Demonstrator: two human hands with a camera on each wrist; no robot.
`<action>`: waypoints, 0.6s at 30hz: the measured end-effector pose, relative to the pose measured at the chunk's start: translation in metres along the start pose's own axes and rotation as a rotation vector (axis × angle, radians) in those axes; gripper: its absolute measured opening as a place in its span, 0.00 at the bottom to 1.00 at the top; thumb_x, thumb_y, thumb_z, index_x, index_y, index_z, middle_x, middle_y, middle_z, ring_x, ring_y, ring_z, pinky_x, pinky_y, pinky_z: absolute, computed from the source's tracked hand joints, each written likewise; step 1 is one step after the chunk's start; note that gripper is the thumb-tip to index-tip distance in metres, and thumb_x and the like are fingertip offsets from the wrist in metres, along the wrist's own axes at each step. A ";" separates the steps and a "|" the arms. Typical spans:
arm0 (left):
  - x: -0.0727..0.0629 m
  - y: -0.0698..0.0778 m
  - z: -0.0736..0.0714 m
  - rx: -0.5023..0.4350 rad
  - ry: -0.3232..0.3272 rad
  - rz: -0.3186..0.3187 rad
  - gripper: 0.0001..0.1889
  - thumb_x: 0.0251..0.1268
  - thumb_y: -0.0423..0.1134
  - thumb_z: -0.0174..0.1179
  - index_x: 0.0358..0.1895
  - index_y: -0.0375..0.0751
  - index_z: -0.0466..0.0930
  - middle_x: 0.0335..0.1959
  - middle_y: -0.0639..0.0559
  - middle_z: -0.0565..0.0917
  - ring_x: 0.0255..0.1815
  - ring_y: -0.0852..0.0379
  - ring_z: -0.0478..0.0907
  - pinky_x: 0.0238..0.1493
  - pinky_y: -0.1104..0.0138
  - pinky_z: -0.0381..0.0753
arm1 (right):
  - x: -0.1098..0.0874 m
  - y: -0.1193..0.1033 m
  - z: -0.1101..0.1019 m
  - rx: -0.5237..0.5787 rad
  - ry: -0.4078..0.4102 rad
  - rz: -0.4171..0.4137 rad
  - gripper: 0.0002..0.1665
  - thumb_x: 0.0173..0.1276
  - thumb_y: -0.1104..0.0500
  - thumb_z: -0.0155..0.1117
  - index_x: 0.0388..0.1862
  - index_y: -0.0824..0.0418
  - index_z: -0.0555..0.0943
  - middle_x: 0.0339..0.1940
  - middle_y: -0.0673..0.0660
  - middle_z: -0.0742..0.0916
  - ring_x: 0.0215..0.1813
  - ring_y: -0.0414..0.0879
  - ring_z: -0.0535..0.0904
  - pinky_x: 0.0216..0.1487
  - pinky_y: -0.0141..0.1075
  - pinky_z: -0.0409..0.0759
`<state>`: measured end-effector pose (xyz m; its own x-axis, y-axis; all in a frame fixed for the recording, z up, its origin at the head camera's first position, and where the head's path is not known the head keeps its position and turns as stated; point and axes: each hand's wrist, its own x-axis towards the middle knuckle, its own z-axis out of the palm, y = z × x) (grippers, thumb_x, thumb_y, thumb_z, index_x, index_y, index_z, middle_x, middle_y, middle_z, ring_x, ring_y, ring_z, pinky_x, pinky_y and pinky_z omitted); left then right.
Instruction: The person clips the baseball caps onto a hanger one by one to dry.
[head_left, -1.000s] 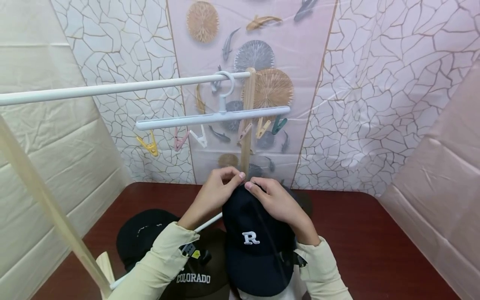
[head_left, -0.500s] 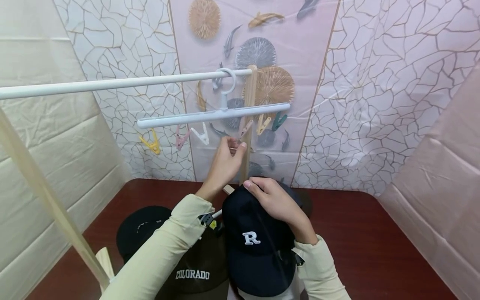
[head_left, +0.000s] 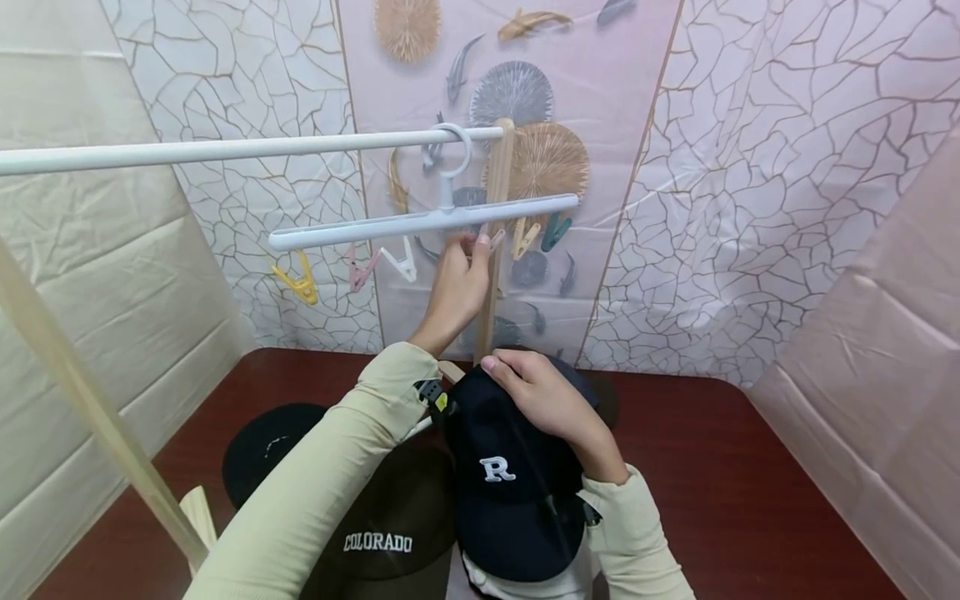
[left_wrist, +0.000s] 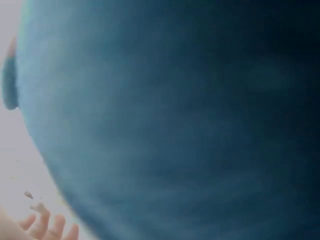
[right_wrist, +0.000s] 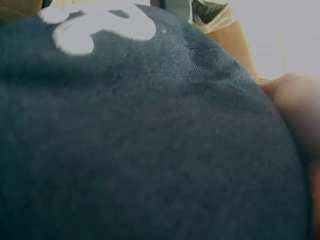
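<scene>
Navy cap [head_left: 517,500], hanger [head_left: 397,225] above, post [head_left: 485,329] behind

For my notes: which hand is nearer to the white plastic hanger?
Left. The left hand is just below the white plastic hanger; the right hand is lower, on the navy fabric cap.

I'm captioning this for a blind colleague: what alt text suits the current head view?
A person's right hand holds a navy cap marked R by its top, while the left hand is up at a pink clip under a white hanger on a rail. A brown COLORADO cap and a black cap are at lower left.
</scene>
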<state>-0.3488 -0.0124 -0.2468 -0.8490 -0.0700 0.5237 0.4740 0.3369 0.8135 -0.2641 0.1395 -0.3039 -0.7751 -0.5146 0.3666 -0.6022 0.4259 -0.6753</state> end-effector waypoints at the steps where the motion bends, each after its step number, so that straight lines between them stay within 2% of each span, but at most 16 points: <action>1: 0.002 0.001 0.001 -0.004 -0.002 0.004 0.25 0.88 0.50 0.44 0.71 0.34 0.68 0.61 0.40 0.81 0.61 0.46 0.80 0.64 0.55 0.76 | 0.000 0.000 0.000 0.000 0.001 0.001 0.22 0.87 0.54 0.52 0.27 0.57 0.72 0.22 0.47 0.67 0.24 0.42 0.64 0.34 0.35 0.66; 14: 0.014 0.000 0.001 0.136 -0.023 0.041 0.23 0.87 0.51 0.44 0.70 0.37 0.70 0.59 0.42 0.80 0.58 0.47 0.79 0.64 0.54 0.75 | 0.001 0.000 0.000 -0.044 -0.011 -0.003 0.23 0.87 0.55 0.53 0.25 0.56 0.70 0.21 0.46 0.66 0.24 0.40 0.62 0.34 0.34 0.65; 18: 0.014 0.001 0.001 0.155 -0.039 0.055 0.24 0.88 0.50 0.43 0.72 0.36 0.67 0.62 0.39 0.78 0.65 0.45 0.76 0.69 0.52 0.72 | 0.002 -0.001 0.001 -0.045 -0.005 -0.004 0.23 0.87 0.55 0.53 0.25 0.56 0.71 0.21 0.46 0.66 0.24 0.41 0.62 0.34 0.34 0.65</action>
<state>-0.3607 -0.0119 -0.2393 -0.8329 -0.0120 0.5534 0.4806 0.4804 0.7337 -0.2648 0.1377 -0.3031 -0.7716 -0.5203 0.3660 -0.6136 0.4570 -0.6440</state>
